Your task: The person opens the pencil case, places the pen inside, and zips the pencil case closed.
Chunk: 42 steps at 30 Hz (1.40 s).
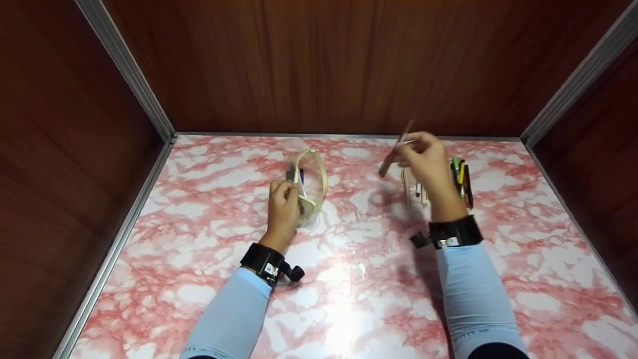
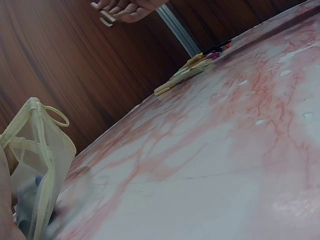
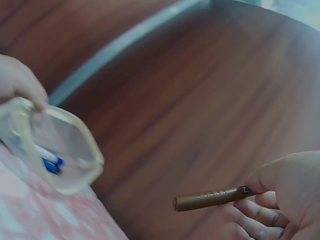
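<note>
My left hand (image 1: 283, 205) grips the rim of a see-through mesh pouch (image 1: 325, 179) with cream edging. The pouch stands with its mouth spread wide on the left half of the table. Inside it, in the right wrist view, lie blue-capped markers (image 3: 51, 165). Between thumb and fingers, my right hand (image 1: 427, 162) pinches a brown marker (image 3: 210, 200), raised above the table to the right of the pouch. In the head view the brown marker slants and looks blurred.
Several markers, among them a green one (image 1: 455, 164) and a yellow one (image 1: 461, 180), lie under and beside the right forearm. The table (image 1: 349, 239) has a red and white marbled top. Brown wood-look panels (image 1: 319, 65) enclose its back and sides.
</note>
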Each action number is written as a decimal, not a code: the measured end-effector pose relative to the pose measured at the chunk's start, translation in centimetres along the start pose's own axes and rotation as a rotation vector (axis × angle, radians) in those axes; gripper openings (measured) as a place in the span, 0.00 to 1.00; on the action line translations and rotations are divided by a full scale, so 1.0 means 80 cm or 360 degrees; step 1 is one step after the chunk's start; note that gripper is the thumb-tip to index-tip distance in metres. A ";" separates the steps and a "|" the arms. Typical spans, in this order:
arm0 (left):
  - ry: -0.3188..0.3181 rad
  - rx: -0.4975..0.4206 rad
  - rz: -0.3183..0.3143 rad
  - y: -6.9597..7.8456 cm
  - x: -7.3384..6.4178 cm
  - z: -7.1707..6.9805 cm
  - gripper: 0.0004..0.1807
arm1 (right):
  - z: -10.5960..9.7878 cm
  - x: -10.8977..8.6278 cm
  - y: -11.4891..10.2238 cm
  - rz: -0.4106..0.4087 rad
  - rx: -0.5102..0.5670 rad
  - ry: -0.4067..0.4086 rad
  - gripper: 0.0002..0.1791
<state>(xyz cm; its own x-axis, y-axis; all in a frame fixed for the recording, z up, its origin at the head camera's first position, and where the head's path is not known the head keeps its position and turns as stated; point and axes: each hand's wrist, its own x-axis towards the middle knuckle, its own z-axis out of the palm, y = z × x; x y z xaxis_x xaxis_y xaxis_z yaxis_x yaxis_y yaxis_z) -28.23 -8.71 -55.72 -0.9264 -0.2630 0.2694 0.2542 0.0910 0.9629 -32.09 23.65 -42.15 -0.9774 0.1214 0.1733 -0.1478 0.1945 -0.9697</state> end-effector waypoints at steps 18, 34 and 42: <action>0.0001 0.0095 0.0039 -0.001 0.001 -0.002 0.11 | 0.150 0.001 0.025 0.0149 0.0055 -0.0360 0.08; 0.0027 0.0060 0.0008 -0.004 0.000 -0.002 0.10 | 0.224 -0.022 0.041 0.0191 -0.0238 -0.0580 0.16; 0.0038 0.0073 0.0001 -0.002 -0.001 -0.003 0.11 | 0.222 -0.029 0.035 0.0092 -0.0409 -0.0632 0.11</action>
<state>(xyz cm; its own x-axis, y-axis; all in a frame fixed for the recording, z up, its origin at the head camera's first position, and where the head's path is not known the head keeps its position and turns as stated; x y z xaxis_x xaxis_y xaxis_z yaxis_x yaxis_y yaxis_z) -28.15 -8.91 -55.87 -0.9193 -0.2857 0.2708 0.2412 0.1351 0.9610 -32.96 6.62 -48.33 -0.9726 -0.2324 -0.0071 -0.0983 0.4388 -0.8932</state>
